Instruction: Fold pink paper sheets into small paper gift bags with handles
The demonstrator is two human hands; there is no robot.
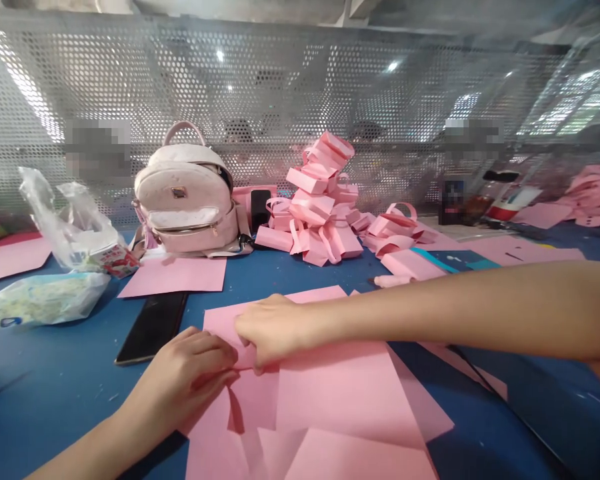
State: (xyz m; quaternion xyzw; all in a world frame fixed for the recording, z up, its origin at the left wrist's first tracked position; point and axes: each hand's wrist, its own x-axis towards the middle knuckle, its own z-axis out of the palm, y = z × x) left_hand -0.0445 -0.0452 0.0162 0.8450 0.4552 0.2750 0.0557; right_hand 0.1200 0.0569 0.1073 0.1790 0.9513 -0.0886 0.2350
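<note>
Several overlapping sheets of pink paper [340,393] lie in front of me on the blue table. My left hand [195,367] is closed at their left side, thumb and fingers pinching a folded edge of pink paper. A narrow dark-pink flap [235,410] hangs just below those fingertips. Reaching in from the right across the sheets, my right hand [275,330] has its fingers curled and its thumb down at the same fold, close to the left fingertips. Part of the fold is hidden under both hands.
Left of the sheets lies a black phone [153,328]. Behind stand a pale pink backpack [185,200] and a pile of small pink paper baskets [320,207]. Plastic bags [50,297] sit at the left, a pink marker [393,281] at the right. A perforated metal screen [290,87] closes the back.
</note>
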